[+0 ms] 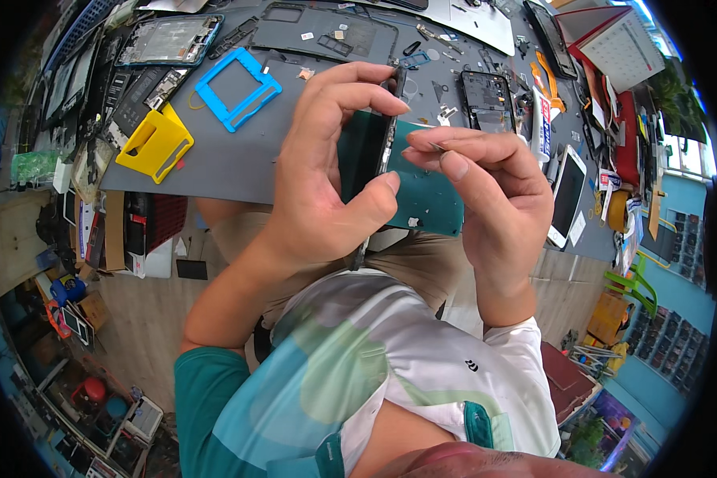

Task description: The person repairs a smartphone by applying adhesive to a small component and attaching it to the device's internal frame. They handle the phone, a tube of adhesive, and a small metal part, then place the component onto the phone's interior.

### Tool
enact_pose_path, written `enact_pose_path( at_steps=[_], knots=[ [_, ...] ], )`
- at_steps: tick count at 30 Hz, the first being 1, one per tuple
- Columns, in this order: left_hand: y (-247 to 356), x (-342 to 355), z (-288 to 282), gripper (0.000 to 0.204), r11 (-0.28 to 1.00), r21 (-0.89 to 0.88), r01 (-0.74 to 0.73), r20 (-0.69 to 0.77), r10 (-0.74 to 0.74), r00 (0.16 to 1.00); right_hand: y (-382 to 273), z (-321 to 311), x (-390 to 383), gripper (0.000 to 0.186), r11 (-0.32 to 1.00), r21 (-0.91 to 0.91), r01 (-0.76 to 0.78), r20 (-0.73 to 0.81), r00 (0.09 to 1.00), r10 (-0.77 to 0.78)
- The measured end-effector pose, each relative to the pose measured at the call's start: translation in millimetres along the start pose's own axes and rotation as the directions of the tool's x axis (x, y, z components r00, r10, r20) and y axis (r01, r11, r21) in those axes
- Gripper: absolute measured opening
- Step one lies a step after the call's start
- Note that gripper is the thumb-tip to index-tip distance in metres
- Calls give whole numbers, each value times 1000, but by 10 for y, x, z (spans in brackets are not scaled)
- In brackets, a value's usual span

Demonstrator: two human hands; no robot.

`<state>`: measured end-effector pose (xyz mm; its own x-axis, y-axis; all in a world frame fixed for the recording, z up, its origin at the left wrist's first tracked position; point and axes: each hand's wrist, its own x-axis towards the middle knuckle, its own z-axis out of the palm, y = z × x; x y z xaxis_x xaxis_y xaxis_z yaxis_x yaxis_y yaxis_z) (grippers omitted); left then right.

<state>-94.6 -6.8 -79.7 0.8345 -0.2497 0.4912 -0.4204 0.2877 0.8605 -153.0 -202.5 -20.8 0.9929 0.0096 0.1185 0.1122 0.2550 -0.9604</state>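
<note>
My left hand [319, 195] grips a dark, slim phone-like device [386, 143] on edge, fingertips along its far part and thumb near its middle. Just right of the device, my right hand [498, 199] pinches a tiny thin metal piece [437, 146] between thumb and finger, its tip close to the device's side edge. Behind both hands lies a dark green mat [426, 207] with small scraps on it, near the front edge of the grey work table [223, 159].
Around the hands lie a blue plastic frame [209, 80], a yellow holder [139, 147], a disassembled phone [167, 44], a black phone housing [486, 81], a white tube [541, 139], a white phone [560, 215] and an upright calendar [613, 52]. A green stool [637, 287] stands lower right.
</note>
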Motion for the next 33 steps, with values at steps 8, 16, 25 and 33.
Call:
enact_pose_path(
  at_steps=[8,16,25,33],
  knots=[
    [79,177,29,64,998,21,52,92,-53,994,116,32,-71,11,980,200,-19,-111,993,42],
    [82,350,-140,69,929,342,-139,383,-2,924,30,-110,-106,13,944,312,-110,-153,975,164],
    [31,351,-111,53,850,523,-55,171,-41,984,-28,-251,-109,16,913,384,-138,-121,973,198],
    [143,280,175,56,711,698,-85,170,-49,984,-106,-287,-76,15,948,304,-96,-139,980,144]
  ],
)
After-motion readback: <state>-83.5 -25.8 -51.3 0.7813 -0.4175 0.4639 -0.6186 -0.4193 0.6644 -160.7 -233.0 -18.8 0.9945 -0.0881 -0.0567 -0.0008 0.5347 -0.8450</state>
